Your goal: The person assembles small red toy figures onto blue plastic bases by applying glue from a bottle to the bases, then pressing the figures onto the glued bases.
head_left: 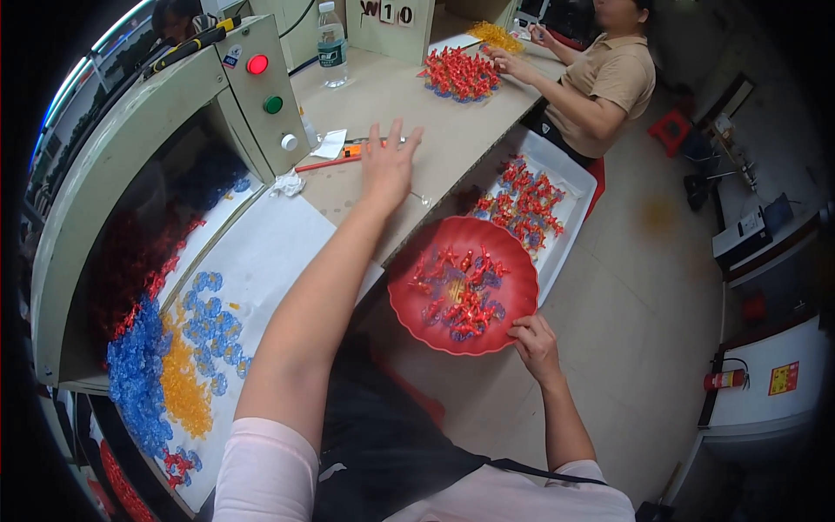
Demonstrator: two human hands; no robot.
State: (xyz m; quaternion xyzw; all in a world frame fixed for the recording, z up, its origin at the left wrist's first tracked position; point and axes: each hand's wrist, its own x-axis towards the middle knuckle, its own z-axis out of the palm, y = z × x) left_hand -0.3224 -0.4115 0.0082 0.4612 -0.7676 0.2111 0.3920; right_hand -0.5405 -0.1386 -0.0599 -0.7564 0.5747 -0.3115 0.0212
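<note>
The bowl (520, 291), red and scalloped, is just off the table's edge, overlapping the near part of the white tray (578, 187); from this angle I can't tell whether it rests there or is only held above. Red pieces (477, 309), with blue among them, lie loose inside. The right hand (537, 346) pinches the near right rim, so the grip is one-sided: it would seem wise to hold that rim firmly and level, since a dip could slide the pieces toward the wrist. The left hand (389, 170) is over the table (365, 109), fingers spread, gripping nothing that shows. It is best worked with care near the orange tool (352, 150) and the red rod (326, 163) beside it. The forearm crosses the white sheet (270, 235); a raised elbow should spare the blue pieces (135, 383) and yellow pieces (184, 383) there.
</note>
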